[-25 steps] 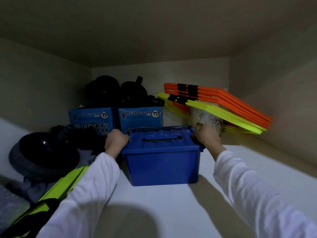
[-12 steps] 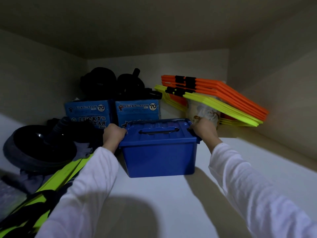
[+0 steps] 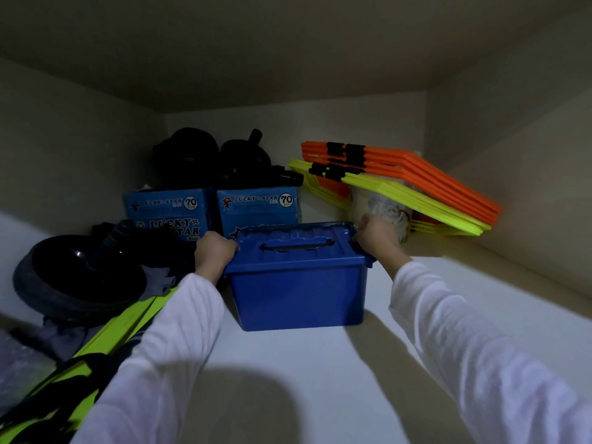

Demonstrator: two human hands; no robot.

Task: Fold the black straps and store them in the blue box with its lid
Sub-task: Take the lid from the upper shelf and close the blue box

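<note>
A blue box (image 3: 298, 296) with its lid (image 3: 298, 251) shut stands on a white shelf (image 3: 320, 363) inside a cupboard. My left hand (image 3: 214, 251) grips the left rim of the box under the lid's edge. At the right rim my right hand (image 3: 378, 235) curls round the lid's side clip. The lid's carry handle lies flat between my hands. No black straps show; the box's inside is hidden.
Behind the box stand two blue Lucky Star cartons (image 3: 256, 206) with black gear (image 3: 230, 158) on top. Orange and yellow frames (image 3: 416, 184) lean at the back right. A black round dish (image 3: 80, 274) and neon green bars (image 3: 121, 328) lie at the left.
The box sits slightly farther back on the shelf, nearer the cartons. Both hands keep the same hold on its rims.
</note>
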